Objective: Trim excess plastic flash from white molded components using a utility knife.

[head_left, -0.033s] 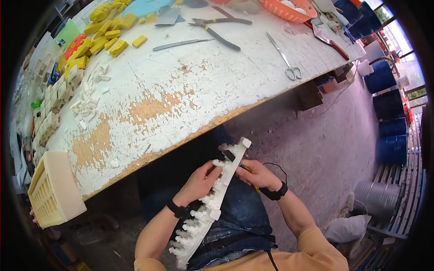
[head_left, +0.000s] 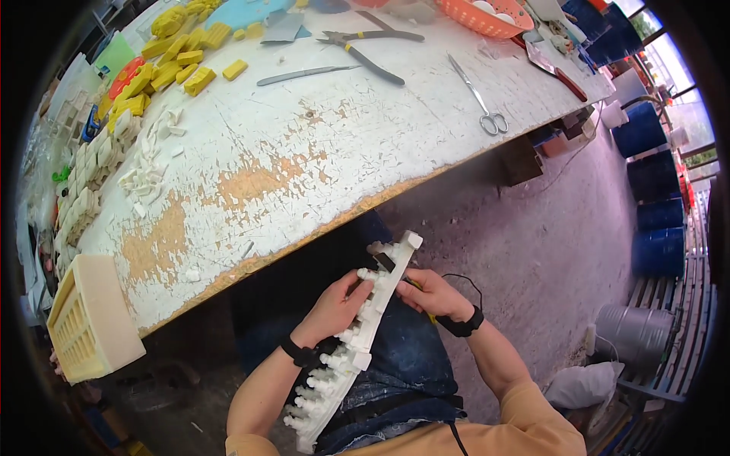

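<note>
A long white cast piece with a row of knobbly, figure-like shapes lies slanted across my lap, below the table edge. My left hand is closed on its knobbly side, fingertips among the small shapes. On the smooth side, my right hand grips a slim hand tool, of which some yellow and black shows near the fingers. A dark flat blade, apparently part of that tool, rests against the upper part of the cast. The tool's exact kind is hidden.
On the worn white table lie pliers, a thin metal tool, scissors, yellow blocks and white scraps. A cream mould-like box stands at the left corner. Blue drums line the right.
</note>
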A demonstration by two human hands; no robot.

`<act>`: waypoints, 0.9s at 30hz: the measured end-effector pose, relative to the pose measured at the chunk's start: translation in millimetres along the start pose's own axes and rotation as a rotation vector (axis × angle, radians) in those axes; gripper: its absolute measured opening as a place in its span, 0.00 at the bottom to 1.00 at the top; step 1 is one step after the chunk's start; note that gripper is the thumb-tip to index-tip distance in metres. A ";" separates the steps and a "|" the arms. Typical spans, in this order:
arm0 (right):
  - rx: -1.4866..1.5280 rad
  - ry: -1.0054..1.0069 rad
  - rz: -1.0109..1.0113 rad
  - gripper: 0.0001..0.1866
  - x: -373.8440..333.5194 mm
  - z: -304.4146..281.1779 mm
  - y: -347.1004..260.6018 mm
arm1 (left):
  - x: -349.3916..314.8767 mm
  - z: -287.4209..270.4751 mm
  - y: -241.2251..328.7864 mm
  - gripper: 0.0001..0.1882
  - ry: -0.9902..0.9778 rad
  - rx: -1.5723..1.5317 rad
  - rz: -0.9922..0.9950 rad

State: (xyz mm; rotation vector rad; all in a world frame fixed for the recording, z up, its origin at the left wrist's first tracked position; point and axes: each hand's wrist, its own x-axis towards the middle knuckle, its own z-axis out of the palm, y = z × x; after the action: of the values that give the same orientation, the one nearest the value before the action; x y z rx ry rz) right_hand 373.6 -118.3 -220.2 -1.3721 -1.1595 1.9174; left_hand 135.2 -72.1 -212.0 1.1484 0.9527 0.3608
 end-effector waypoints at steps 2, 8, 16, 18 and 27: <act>-0.009 -0.009 0.009 0.17 -0.4 1.1 -2.1 | -0.3 0.1 -1.2 0.16 0.010 -0.014 0.003; -0.032 -0.052 -0.026 0.18 0.5 1.9 -1.4 | 1.0 -0.5 -4.7 0.16 0.013 -0.007 0.022; -0.037 -0.071 -0.047 0.18 0.9 1.5 0.2 | 2.2 -0.9 -5.8 0.17 -0.002 -0.036 0.020; -0.050 -0.071 -0.042 0.18 0.6 3.0 -4.8 | 2.0 -1.1 -7.3 0.17 -0.003 -0.031 0.006; -0.115 -0.037 -0.050 0.18 0.1 7.2 -12.1 | 1.7 -0.6 -6.5 0.17 0.014 -0.053 0.009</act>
State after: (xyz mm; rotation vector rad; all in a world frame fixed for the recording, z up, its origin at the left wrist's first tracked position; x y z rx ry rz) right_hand 366.0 -114.6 -209.0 -1.3581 -1.3279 1.8744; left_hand 134.3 -73.3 -218.7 1.1038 0.9450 0.3993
